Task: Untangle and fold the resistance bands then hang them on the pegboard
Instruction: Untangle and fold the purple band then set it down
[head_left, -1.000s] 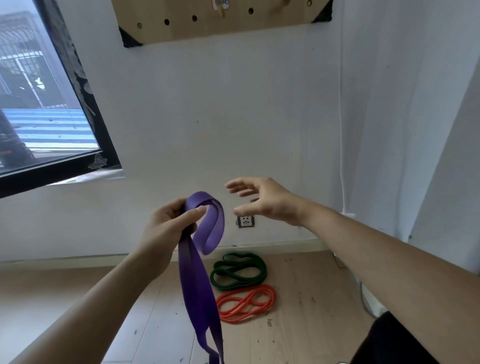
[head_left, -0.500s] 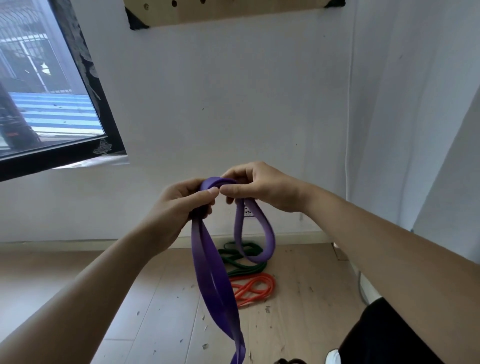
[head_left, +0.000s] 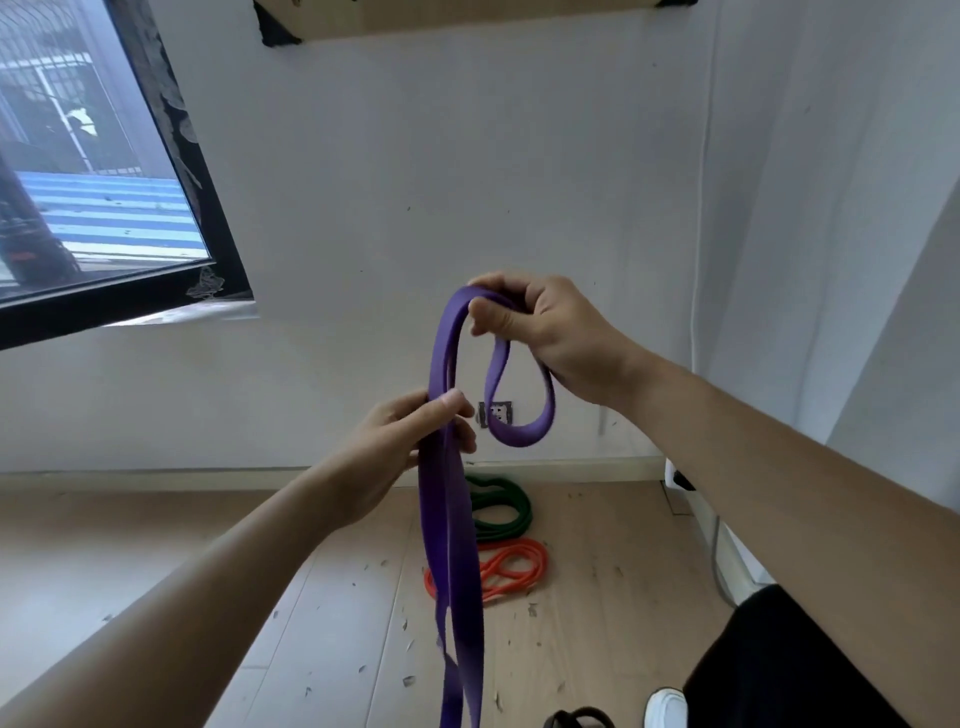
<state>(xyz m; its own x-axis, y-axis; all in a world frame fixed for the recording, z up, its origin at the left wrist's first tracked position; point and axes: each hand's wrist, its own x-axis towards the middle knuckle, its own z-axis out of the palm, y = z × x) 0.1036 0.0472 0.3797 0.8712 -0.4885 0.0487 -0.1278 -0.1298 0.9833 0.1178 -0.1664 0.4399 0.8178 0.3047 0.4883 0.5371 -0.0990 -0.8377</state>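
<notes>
A wide purple resistance band (head_left: 451, 545) hangs in front of me, its long strands falling past the bottom of the view. My right hand (head_left: 550, 332) grips the band's top fold, and a short loop dangles below that hand. Lower down, my left hand (head_left: 410, 447) pinches the hanging strands together between thumb and fingers. On the floor by the wall lie a coiled green band (head_left: 506, 506) and a coiled orange band (head_left: 511, 569). Only the bottom edge of the wooden pegboard (head_left: 467, 18) shows at the top of the view.
A dark-framed window (head_left: 104, 171) fills the upper left. A wall socket (head_left: 496, 413) sits low on the white wall behind the band. A white cable (head_left: 698, 249) runs down the wall at right. Small debris dots the wooden floor (head_left: 332, 597).
My right hand reached in, took the band's top fold and lifted it up to the right. My left hand slid down the strands. The view tilted down, hiding most of the pegboard.
</notes>
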